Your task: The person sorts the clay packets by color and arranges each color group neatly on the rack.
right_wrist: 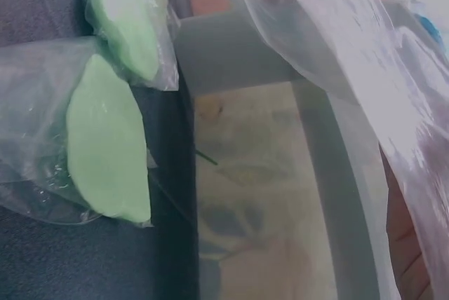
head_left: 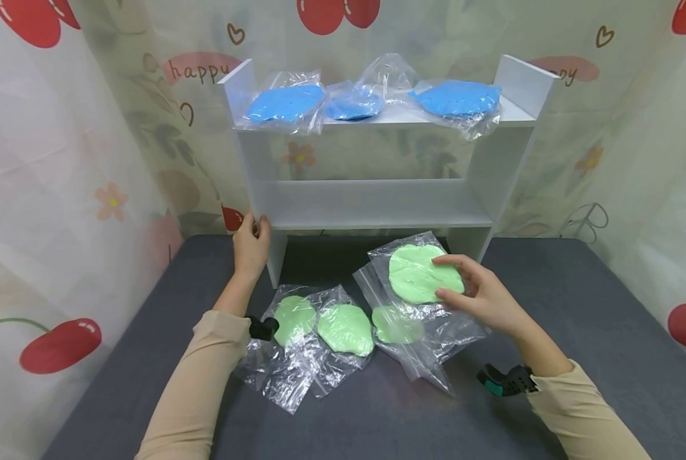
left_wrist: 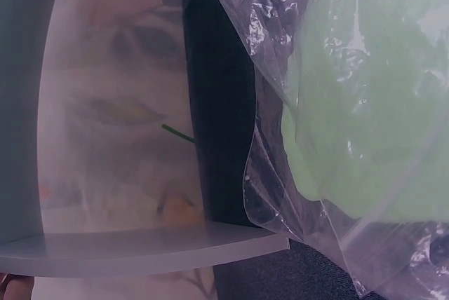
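With my left hand (head_left: pixel 251 249) I grip the left side panel of a white two-tier shelf (head_left: pixel 372 204); a bit of that hand shows in the left wrist view's lower left corner. My right hand (head_left: pixel 483 295) pinches the right edge of a clear zip bag holding a flat green clay-like lump (head_left: pixel 414 275), raised in front of the shelf's lower right. Beneath it, partly covered, is another bagged green lump (head_left: pixel 395 327). Two more bagged green lumps (head_left: pixel 345 329) lie side by side on the table, near my left forearm.
Several clear bags with blue lumps (head_left: pixel 285 103) sit on the shelf's top tier, some plastic hanging over its front edge. Under everything is a dark grey table (head_left: pixel 423 421). Printed cloth (head_left: pixel 147 128) hangs behind and at both sides. A thin cable (head_left: pixel 587 217) lies at the back right.
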Motion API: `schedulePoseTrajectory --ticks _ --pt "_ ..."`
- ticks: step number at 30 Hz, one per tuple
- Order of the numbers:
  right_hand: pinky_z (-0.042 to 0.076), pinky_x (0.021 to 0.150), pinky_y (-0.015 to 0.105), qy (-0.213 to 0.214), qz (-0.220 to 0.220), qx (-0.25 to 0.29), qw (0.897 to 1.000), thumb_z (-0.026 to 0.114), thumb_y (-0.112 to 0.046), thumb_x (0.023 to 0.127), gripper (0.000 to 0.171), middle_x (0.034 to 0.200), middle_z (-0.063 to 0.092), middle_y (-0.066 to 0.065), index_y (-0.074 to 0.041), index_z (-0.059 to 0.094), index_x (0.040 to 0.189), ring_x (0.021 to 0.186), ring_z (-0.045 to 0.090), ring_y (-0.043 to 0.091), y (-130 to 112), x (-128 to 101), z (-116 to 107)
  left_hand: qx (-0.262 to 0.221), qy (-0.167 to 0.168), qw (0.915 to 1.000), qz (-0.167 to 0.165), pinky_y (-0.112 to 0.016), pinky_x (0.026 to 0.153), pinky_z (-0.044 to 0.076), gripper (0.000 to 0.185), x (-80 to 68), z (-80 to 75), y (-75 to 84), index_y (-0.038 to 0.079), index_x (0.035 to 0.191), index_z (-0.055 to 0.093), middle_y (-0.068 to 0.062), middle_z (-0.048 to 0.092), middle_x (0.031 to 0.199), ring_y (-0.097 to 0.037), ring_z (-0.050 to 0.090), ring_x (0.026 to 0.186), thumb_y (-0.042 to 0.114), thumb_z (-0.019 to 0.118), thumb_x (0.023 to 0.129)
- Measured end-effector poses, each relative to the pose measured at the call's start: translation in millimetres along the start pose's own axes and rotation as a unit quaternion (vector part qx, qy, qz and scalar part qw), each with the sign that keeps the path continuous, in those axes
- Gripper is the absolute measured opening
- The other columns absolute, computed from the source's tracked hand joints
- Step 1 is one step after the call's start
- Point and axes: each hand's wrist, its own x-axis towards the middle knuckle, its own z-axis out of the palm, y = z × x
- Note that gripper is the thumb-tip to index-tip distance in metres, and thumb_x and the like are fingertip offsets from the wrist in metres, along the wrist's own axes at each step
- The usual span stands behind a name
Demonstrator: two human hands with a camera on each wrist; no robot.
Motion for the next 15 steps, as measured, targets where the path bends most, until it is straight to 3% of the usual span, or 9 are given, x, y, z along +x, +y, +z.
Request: schedulePoseTrajectory --ticks 3,6,15 --pt "0.055 0.057 0.028 0.008 -0.003 -0.009 1.000 0.065 -0.005 0.086 0.047 0.079 0.048 0.004 -0.008 0.048 0.129 0.061 0.065 0.010 -3.4 3.7 0.5 0.001 0.002 1.0000 0.000 -0.050 0.079 0.050 0.034 -0.3 -0.2 1.0 0.003 0.126 0.053 -0.022 0.059 0.124 -0.036 0.061 0.109 0.018 0.042 0.097" --pt "0.056 0.059 0.028 0.013 -0.007 -0.006 1.000 0.065 -0.004 0.086 0.046 0.070 0.044 0.004 -0.008 0.049 0.129 0.060 0.065 0.011 -6.3 7.5 0.6 0.001 0.001 1.0000 0.000 -0.050 0.079 0.050 0.035 -0.5 -0.4 1.5 0.004 0.128 0.052 -0.022 0.059 0.124 -0.036 0.061 0.109 0.018 0.042 0.097" --pt "0.057 0.061 0.028 0.013 -0.021 0.013 1.000 0.063 -0.002 0.086 0.045 0.076 0.049 0.004 -0.004 0.047 0.129 0.068 0.068 0.008 -13.9 15.9 1.7 -0.003 -0.004 1.0000 -0.003 -0.052 0.084 0.050 0.035 0.2 -0.2 0.2 0.005 0.128 0.052 -0.023 0.058 0.125 -0.037 0.059 0.112 0.018 0.041 0.097"
